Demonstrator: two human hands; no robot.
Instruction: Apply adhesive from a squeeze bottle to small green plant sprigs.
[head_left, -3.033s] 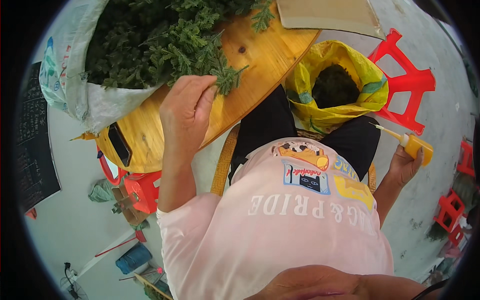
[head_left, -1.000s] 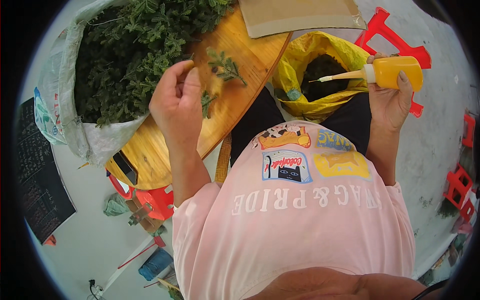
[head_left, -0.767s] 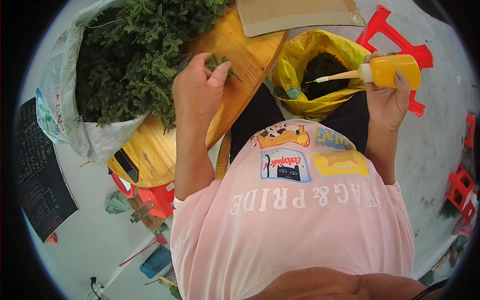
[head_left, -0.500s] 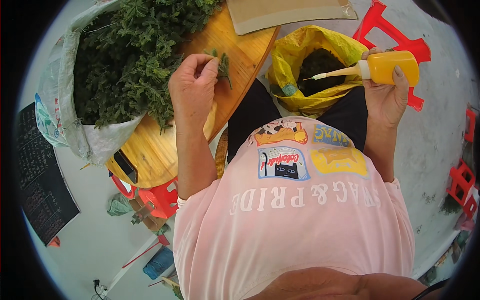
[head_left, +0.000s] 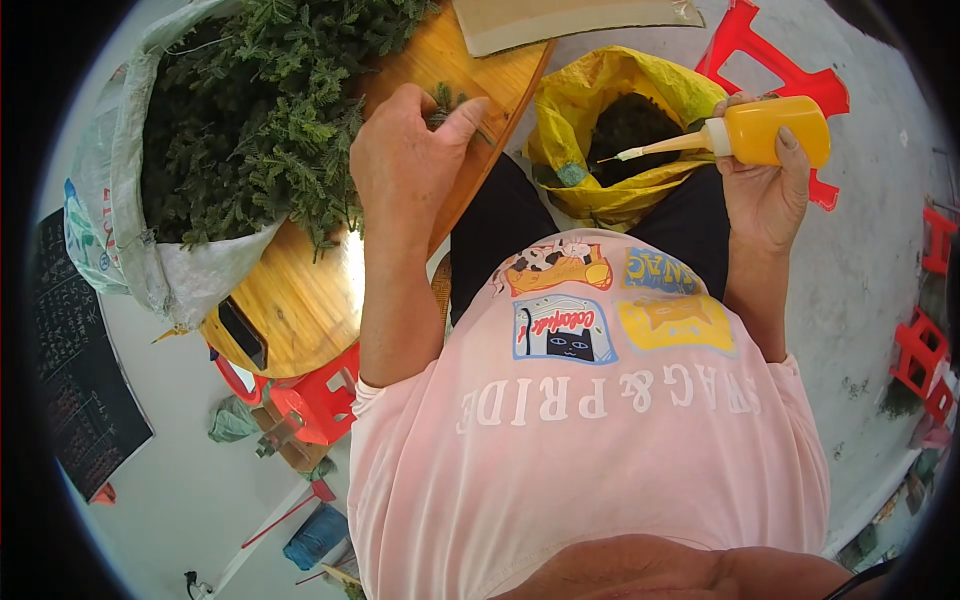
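White sack on the wooden counter brims with green sprigs. Left hand pinches one small sprig over the counter. Right hand grips the yellow squeeze bottle, nozzle aimed left above the yellow bag. Most sprigs look untouched.

Squeeze bottle: orange-yellow, pale nozzle
Sprig: dark green
Sack: white, printed
Bag: yellow
Table: honey wood
Stool: red
Shirt: pink, cartoon patches
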